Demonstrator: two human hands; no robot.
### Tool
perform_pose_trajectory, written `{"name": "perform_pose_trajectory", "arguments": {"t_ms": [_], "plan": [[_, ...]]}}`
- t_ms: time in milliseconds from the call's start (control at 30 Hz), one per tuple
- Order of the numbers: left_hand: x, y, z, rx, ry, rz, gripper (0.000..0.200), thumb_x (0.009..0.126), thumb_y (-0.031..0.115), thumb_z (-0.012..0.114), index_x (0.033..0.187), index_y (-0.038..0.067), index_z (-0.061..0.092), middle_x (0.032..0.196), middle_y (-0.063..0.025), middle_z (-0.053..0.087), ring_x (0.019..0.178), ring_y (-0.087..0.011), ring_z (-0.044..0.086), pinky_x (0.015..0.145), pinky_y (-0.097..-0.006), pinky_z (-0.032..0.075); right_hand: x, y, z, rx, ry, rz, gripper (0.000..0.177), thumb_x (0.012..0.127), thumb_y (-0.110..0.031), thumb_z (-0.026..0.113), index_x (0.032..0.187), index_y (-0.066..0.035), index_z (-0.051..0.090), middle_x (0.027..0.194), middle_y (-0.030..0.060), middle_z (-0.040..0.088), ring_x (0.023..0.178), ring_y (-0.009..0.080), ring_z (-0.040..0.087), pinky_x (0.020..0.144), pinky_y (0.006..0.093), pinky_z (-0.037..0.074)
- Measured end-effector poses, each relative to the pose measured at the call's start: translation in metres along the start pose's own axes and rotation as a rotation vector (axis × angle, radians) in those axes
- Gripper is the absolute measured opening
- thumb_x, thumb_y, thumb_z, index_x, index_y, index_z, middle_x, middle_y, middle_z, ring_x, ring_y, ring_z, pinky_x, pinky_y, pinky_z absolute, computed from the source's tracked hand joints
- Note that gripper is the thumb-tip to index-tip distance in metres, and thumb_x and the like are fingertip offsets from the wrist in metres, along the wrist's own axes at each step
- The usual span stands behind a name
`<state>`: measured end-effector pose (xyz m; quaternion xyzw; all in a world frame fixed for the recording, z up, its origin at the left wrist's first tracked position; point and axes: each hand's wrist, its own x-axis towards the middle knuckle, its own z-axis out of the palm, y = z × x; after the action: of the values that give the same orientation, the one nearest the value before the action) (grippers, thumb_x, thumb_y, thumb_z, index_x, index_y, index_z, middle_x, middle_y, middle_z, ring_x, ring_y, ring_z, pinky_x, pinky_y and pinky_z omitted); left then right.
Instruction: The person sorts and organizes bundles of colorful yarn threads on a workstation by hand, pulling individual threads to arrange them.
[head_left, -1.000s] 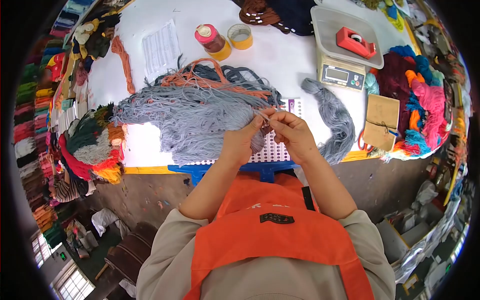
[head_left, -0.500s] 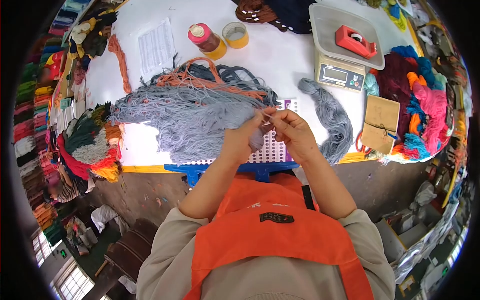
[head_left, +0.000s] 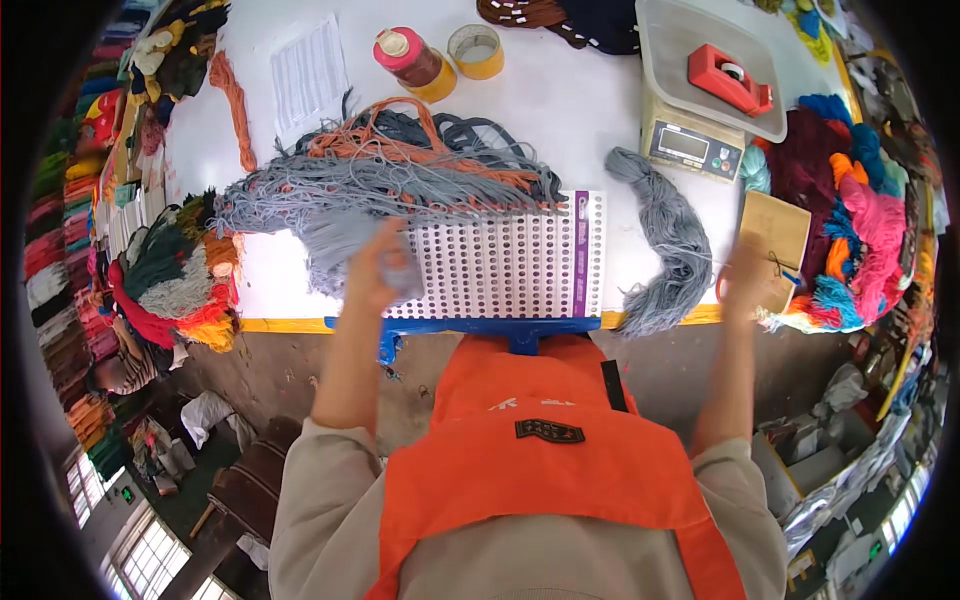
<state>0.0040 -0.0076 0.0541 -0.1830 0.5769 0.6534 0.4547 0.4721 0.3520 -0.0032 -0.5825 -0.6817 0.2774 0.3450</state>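
Note:
My left hand point(head_left: 376, 272) is blurred by motion, its fingers closed round a bunch of light grey yarn point(head_left: 335, 255). Beside it lies a white perforated card point(head_left: 495, 270) with a purple label strip, with grey and orange strands point(head_left: 400, 165) hanging along its upper edge. On the right, my right hand point(head_left: 745, 275) is smeared by motion in front of a brown notebook point(head_left: 778, 235), and its fingers cannot be made out. Red scissors point(head_left: 721, 284) show partly beside that hand. Between the card and the notebook a grey yarn skein point(head_left: 665, 235) lies on the table.
At the back stand a pink-topped thread cone point(head_left: 405, 58), a tape roll point(head_left: 476, 52) and a scale point(head_left: 690, 145) carrying a red tape dispenser point(head_left: 730, 80). Coloured yarn piles point(head_left: 865, 220) sit at the right, others point(head_left: 175, 290) at the left. A blue bracket point(head_left: 470, 325) lines the front edge.
My hands were together over the card, pinching at strands; now they are far apart. My left hand carried the grey yarn left, uncovering the card. My right hand moved right to the notebook.

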Motion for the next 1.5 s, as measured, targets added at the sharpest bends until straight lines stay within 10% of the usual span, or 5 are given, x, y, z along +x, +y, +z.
{"name": "perform_pose_trajectory", "arguments": {"t_ms": [100,367,1100,1400,1500], "plan": [[0.024,-0.059,0.075,0.110,-0.050,-0.224,0.023,0.083,0.016,0.072,0.101,0.002,0.070,0.091,-0.0063,0.068,0.065,-0.0111,0.055,0.055,-0.0222,0.042,-0.075,-0.129,0.115,-0.162,-0.792,-0.102,0.017,0.100,-0.021,0.047,0.106,-0.008,0.057,0.077,0.0080,0.066,0.063,0.0140,0.061,0.056,0.0310,0.047],[0.077,-0.145,0.104,1.138,-0.087,0.250,0.026,0.087,0.030,0.062,0.088,0.005,0.070,0.073,-0.0147,0.068,0.065,-0.0210,0.067,0.065,-0.0361,0.051,-0.119,-0.132,0.214,-0.168,-0.928,-0.165,0.013,0.095,-0.025,0.054,0.103,-0.014,0.053,0.071,0.0175,0.065,0.069,0.0398,0.065,0.060,0.0498,0.049],[0.059,-0.106,0.100,-0.036,-0.419,-0.407,0.016,0.083,0.004,0.064,0.098,0.003,0.068,0.078,-0.0044,0.067,0.053,-0.0083,0.049,0.046,-0.0244,0.037,-0.103,-0.128,0.210,0.333,-1.105,0.323,0.016,0.089,-0.012,0.063,0.101,-0.003,0.060,0.072,0.0069,0.066,0.062,0.0130,0.063,0.058,0.0308,0.050],[0.081,-0.090,0.095,1.279,-0.443,0.921,0.022,0.085,0.022,0.061,0.091,0.002,0.068,0.080,-0.0085,0.068,0.064,-0.0151,0.058,0.061,-0.0364,0.048,-0.107,-0.118,0.217,0.080,-1.076,0.103,0.029,0.079,-0.026,0.077,0.097,-0.009,0.062,0.067,0.0049,0.060,0.062,0.0179,0.059,0.060,0.0323,0.046],[0.063,0.008,0.061,0.473,-0.073,-0.151,0.012,0.081,0.019,0.061,0.076,0.008,0.062,0.070,-0.0037,0.059,0.061,-0.0158,0.052,0.060,-0.0276,0.040,-0.105,-0.128,0.216,0.033,-1.073,0.142,0.028,0.079,-0.027,0.077,0.094,-0.009,0.062,0.068,0.0039,0.061,0.062,0.0190,0.059,0.060,0.0338,0.046]]}}
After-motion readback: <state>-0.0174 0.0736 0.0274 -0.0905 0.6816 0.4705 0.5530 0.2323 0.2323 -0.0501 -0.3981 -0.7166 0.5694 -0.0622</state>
